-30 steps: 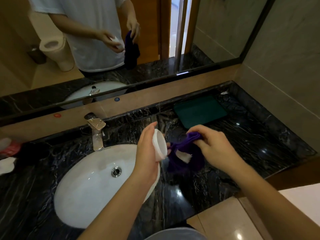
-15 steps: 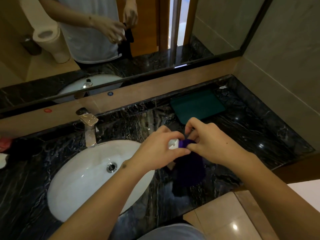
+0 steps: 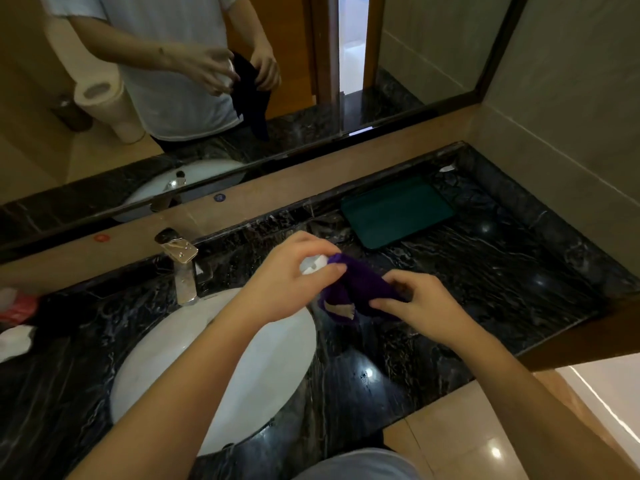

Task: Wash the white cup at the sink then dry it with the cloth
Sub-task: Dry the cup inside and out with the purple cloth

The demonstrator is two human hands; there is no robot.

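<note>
My left hand grips the small white cup above the right rim of the sink; only a patch of the cup shows between my fingers. A purple cloth is pushed against the cup's mouth, and its far end is pinched by my right hand, just right of the cup. A pale label hangs from the cloth's lower edge. The white oval sink lies below and left of both hands.
A chrome faucet stands behind the sink. A dark green tray lies at the back right of the black marble counter. Red and white items sit at the far left. A mirror runs along the back wall.
The cup went from held open-side towards the cloth to wrapped by my left hand. The cloth was pushed at the cup, and my right hand has now drawn back to the right.
</note>
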